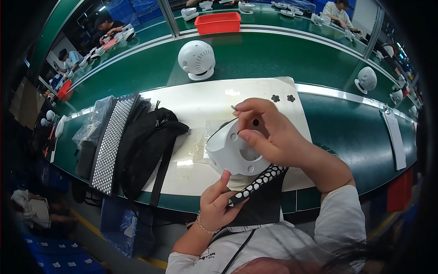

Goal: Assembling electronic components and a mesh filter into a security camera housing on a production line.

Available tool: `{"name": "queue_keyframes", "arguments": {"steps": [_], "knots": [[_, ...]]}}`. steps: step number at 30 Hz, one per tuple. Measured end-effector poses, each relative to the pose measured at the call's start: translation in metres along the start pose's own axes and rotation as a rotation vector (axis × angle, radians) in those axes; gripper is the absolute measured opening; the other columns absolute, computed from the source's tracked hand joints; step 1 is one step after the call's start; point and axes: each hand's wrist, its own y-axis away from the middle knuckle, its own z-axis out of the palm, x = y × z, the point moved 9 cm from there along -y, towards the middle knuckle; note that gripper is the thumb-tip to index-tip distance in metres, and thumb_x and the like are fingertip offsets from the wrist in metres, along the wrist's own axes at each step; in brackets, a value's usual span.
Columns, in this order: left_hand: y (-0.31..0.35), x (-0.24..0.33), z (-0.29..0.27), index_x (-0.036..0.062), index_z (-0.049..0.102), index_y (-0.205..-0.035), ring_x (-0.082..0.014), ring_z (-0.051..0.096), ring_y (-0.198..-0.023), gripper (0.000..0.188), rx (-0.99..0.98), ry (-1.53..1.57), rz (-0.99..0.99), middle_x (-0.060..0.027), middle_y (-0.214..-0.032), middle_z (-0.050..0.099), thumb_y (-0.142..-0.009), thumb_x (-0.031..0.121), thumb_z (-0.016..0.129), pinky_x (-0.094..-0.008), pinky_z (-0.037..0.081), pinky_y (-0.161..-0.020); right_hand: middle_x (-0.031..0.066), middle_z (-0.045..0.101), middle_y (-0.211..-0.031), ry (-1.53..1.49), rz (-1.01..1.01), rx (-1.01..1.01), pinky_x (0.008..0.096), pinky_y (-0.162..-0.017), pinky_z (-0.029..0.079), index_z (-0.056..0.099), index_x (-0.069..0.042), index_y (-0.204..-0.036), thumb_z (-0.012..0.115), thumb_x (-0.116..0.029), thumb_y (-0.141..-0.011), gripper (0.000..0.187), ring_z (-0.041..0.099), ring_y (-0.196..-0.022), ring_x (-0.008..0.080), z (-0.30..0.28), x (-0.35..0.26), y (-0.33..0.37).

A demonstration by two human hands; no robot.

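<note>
A white rounded plastic housing lies tilted on the pale work mat, a wide round opening in it and small round recesses around that. One black round pad shows on it, beside my right fingers. My left hand is closed on a black strip with white round holes, its thumb up against the housing's lower edge. Above the housing my right hand is bent, fingers curled toward the thumb. A small dark piece sits at its index fingertip, too small to make out well.
Left of the mat lie a black pouch, a white-dotted black sheet and clear plastic bags. Two black flower-shaped pieces lie at the mat's far right. Beyond stands a white round device on the green belt. Other people work across it.
</note>
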Motion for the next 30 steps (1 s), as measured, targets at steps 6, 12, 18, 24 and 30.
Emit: {"name": "queue_keyframes", "arguments": {"steps": [6, 12, 18, 24, 30], "knots": [[0.001, -0.002, -0.001, 0.0003, 0.055, -0.076, -0.0167, 0.054, -0.055, 0.031, 0.002, 0.004, -0.009, -0.0248, -0.12, 0.047, -0.055, 0.005, 0.076, -0.0253, 0.044, -0.051, 0.0063, 0.054, -0.087, -0.195, 0.069, -0.007, 0.0368, -0.087, 0.035, 0.04, -0.01, -0.116, 0.052, -0.004, -0.079, 0.039, 0.05, -0.088, 0.0202, 0.011, 0.005, 0.0], [0.002, -0.004, -0.001, 0.0005, 0.055, -0.076, -0.0178, 0.055, -0.057, 0.031, -0.003, 0.004, -0.03, -0.0246, -0.119, 0.048, -0.055, 0.006, 0.076, -0.0257, 0.045, -0.053, 0.0038, 0.055, -0.083, 0.01, 0.012, -0.032, 0.0387, -0.09, 0.034, 0.042, -0.011, -0.115, 0.054, -0.002, -0.077, 0.041, 0.052, -0.087, 0.0209, 0.009, -0.005, -0.001], [0.002, -0.004, 0.0, 0.0007, 0.054, -0.076, -0.0201, 0.056, -0.059, 0.031, -0.012, 0.011, -0.044, -0.0247, -0.119, 0.047, -0.055, 0.005, 0.076, -0.0264, 0.045, -0.054, 0.0051, 0.059, -0.095, 0.57, -0.336, -0.063, 0.042, -0.093, 0.032, 0.049, -0.012, -0.108, 0.058, -0.004, -0.074, 0.037, 0.055, -0.097, 0.026, 0.013, -0.05, 0.015], [0.002, -0.006, 0.001, 0.0007, 0.053, -0.076, -0.0218, 0.056, -0.06, 0.03, 0.005, 0.021, -0.037, -0.0241, -0.121, 0.047, -0.056, 0.006, 0.075, -0.0272, 0.045, -0.054, 0.011, 0.049, -0.119, 0.417, -0.126, -0.082, 0.046, -0.097, 0.025, 0.055, -0.01, -0.091, 0.061, -0.012, -0.076, 0.016, 0.036, -0.121, 0.0326, -0.001, -0.027, 0.024], [-0.002, -0.004, 0.0, -0.0004, 0.053, -0.073, -0.0218, 0.057, -0.059, 0.025, 0.013, 0.012, -0.052, -0.0239, -0.122, 0.046, -0.058, 0.003, 0.073, -0.0276, 0.045, -0.053, 0.0147, 0.031, -0.135, 0.259, 0.007, -0.132, 0.0478, -0.099, 0.015, 0.055, -0.009, -0.081, 0.058, -0.017, -0.08, 0.008, 0.017, -0.129, 0.0369, 0.007, -0.01, 0.042]]}}
